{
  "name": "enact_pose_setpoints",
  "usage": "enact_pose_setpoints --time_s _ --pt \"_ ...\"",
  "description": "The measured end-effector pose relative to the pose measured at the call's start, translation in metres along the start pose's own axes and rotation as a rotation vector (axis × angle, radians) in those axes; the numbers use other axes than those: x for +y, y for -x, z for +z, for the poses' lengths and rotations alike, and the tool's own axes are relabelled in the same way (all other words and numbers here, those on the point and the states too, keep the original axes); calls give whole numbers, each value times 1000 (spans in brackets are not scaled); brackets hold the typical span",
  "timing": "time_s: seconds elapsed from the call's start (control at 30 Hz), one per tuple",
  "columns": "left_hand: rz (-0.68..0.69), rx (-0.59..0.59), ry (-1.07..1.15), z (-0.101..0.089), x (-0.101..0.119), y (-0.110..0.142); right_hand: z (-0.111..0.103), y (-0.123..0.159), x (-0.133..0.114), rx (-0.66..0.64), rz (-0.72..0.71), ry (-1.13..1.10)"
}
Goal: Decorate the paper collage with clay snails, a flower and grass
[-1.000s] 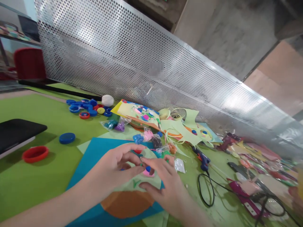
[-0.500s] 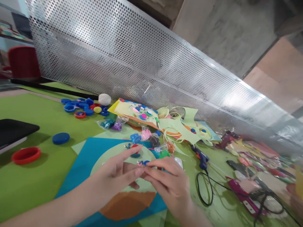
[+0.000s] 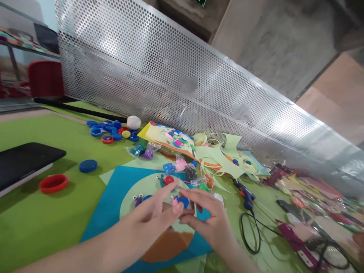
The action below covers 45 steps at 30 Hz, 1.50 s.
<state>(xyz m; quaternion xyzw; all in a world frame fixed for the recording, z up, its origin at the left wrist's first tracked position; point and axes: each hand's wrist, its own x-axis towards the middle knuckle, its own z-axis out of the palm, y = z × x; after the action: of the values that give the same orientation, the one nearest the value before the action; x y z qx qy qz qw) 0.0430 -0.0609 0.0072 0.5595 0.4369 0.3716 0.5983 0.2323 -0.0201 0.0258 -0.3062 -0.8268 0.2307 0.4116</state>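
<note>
Above the round pale-green paper my left hand (image 3: 155,210) and right hand (image 3: 209,212) meet around a small clay snail (image 3: 174,201), pink with googly eyes and a blue bottle cap for a shell. My left thumb lies against its near side, and the other left fingers pass partly hidden beneath. Curved right fingers and thumb close about the blue cap. Beneath is a blue sheet (image 3: 106,204) bearing the round paper and a brown paper strip (image 3: 167,248). A purple clay snail (image 3: 138,200) is left of my hands; a teal one with a red cap (image 3: 168,181) sits behind them.
Blue, red and yellow caps (image 3: 113,131) pile at the back left, near a white ball (image 3: 133,122). A red ring (image 3: 53,184) and black tablet (image 3: 31,163) lie left. Clay bags (image 3: 180,163) sit behind the sheet; a corded glue gun (image 3: 245,194) lies right.
The view has shifted, so the table things appear farther right. My right fingers have spread a little, exposing more of the pink snail and blue cap. The purple snail has come into sight.
</note>
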Motion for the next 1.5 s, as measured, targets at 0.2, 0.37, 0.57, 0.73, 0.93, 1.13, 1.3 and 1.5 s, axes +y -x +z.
enact_pose_setpoints --time_s 0.2,0.37,0.57,0.73,0.93,1.13,1.3,1.5 --pt "47 -149 -56 14 16 11 10 6 -1 -107 134 32" --pt "260 -129 -441 14 21 14 9 6 2 -181 173 167" --pt "265 10 -772 13 23 14 3 5 10 -185 -56 182" --pt "313 30 -866 19 16 12 7 4 9 -168 -261 285" --pt "340 96 -831 15 16 12 2 0 7 -73 -289 393" --pt "343 36 -936 17 16 11 5 1 9 -68 -293 407" --pt "351 47 -938 17 20 12 3 -1 8 -54 -268 387" --pt "619 -57 -1183 24 16 9 9 2 1 -141 -168 374"
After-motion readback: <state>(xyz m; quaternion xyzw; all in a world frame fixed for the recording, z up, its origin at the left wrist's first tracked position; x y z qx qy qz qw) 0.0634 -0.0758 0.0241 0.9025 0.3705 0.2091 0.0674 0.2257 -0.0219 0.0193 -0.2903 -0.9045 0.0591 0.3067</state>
